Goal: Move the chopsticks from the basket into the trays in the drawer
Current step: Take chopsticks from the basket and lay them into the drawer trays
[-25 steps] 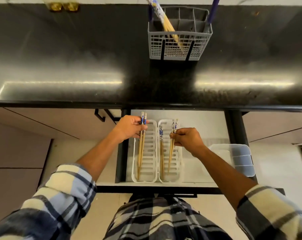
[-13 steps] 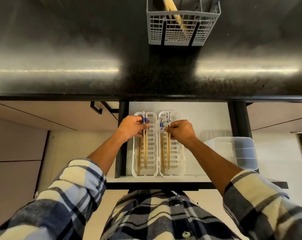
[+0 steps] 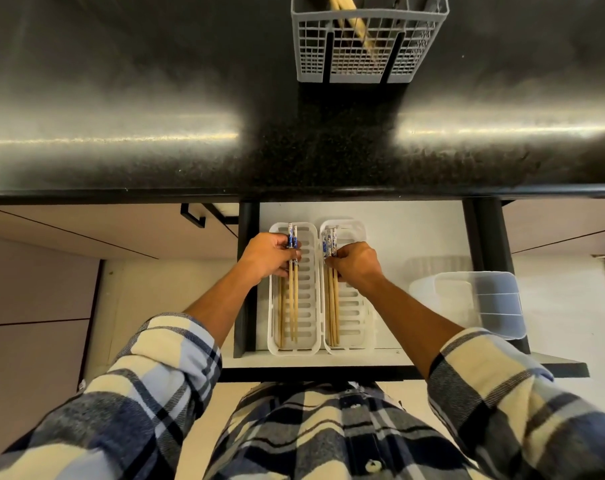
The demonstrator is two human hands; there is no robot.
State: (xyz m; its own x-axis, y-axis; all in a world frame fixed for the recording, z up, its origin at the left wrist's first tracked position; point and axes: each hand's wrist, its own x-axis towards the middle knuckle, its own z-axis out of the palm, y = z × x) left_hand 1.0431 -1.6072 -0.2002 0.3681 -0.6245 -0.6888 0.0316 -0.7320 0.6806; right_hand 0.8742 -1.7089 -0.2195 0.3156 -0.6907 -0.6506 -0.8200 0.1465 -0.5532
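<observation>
My left hand [image 3: 267,256] pinches a pair of chopsticks [image 3: 293,289] by their blue patterned tops, the shafts lying below my fingers in the left tray [image 3: 310,306]. Just to its right, my right hand [image 3: 354,265] curls round another bundle [image 3: 332,306] lying in the right tray [image 3: 358,306]. Well beyond both grips, the basket [image 3: 368,46] on the counter [image 3: 155,116] holds more chopsticks [image 3: 351,19].

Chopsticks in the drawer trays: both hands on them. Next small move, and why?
Probably let go with both hands. The left hand pinches a pair lying flat in the left tray; the right hand holds chopsticks flat in the right tray. More chopsticks wait in the basket.
</observation>
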